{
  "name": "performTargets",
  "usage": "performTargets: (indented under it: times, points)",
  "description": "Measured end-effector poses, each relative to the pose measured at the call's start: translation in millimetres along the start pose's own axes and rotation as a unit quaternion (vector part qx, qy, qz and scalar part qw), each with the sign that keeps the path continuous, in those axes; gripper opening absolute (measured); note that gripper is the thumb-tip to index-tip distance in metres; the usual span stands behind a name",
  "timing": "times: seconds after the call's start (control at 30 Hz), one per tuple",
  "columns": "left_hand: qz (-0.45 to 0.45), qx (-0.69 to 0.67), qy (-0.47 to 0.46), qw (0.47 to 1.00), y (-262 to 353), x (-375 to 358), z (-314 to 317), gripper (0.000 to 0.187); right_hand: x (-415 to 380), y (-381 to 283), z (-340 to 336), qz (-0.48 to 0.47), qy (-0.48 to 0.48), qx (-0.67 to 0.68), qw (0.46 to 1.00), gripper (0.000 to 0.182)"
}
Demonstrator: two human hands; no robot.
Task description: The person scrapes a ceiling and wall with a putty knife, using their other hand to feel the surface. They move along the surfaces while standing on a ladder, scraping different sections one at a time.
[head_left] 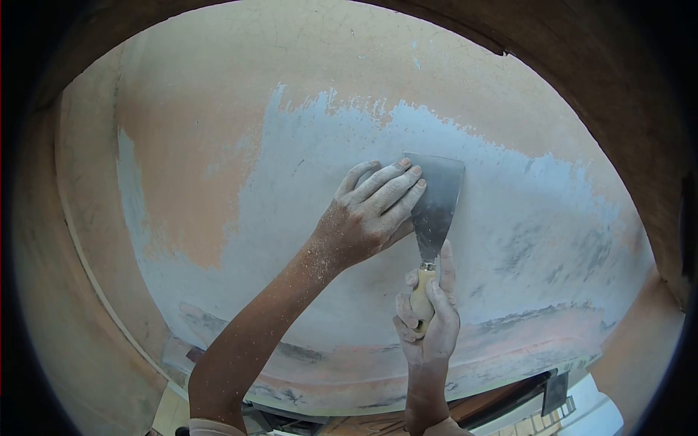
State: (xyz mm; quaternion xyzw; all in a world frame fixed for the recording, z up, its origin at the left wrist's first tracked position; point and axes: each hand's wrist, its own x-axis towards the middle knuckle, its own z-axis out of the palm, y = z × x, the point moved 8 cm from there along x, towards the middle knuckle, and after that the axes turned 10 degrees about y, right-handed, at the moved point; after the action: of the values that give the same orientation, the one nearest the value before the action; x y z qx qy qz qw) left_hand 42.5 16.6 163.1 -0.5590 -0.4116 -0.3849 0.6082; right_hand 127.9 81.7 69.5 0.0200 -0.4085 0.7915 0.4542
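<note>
My right hand [429,320] is closed around the pale handle [420,299] of a putty knife, a wide scraper. The knife's dark metal blade [438,200] points upward and lies against a large curved panel [327,291]. My left hand [382,203], coated in whitish dust, has its fingers stretched out over the panel. Its fingertips reach the left edge of the blade. The panel has a light blue-grey coat with a ragged upper edge, and tan surface shows around it. Dust specks cover my left forearm.
A bare tan patch [193,182] lies at the panel's left. Dark smudges [552,251] mark the right side. Pinkish and dark streaks run along the lower curve [509,345]. Beneath the bottom edge are a dark bar [505,400] and a small dark bracket [555,392].
</note>
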Motion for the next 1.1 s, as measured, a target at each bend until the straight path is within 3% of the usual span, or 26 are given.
performTargets:
  times: [0.27, 0.77, 0.93, 1.1]
  points:
    - [-0.011, -0.004, 0.002, 1.0, 0.2, -3.8, 1.6, 0.058, -1.8, -3.4, 3.0, 0.009, -0.001, -0.006, 1.0, 0.054]
    - [0.057, 0.075, -0.014, 0.995, -25.3, 20.8, -18.7, 0.057, 8.5, 4.4, 45.0, 0.01, -0.066, 0.013, 0.998, 0.051]
    - [0.04, 0.077, -0.007, 0.996, -22.7, 19.9, -20.6, 0.054, 2.4, 6.0, 50.7, 0.041, -0.03, 0.027, 0.998, 0.051]
    - [0.046, 0.06, -0.031, 0.997, -24.3, 19.5, -20.7, 0.052, 5.3, 6.2, 61.7, 0.071, -0.097, 0.064, 0.991, 0.049]
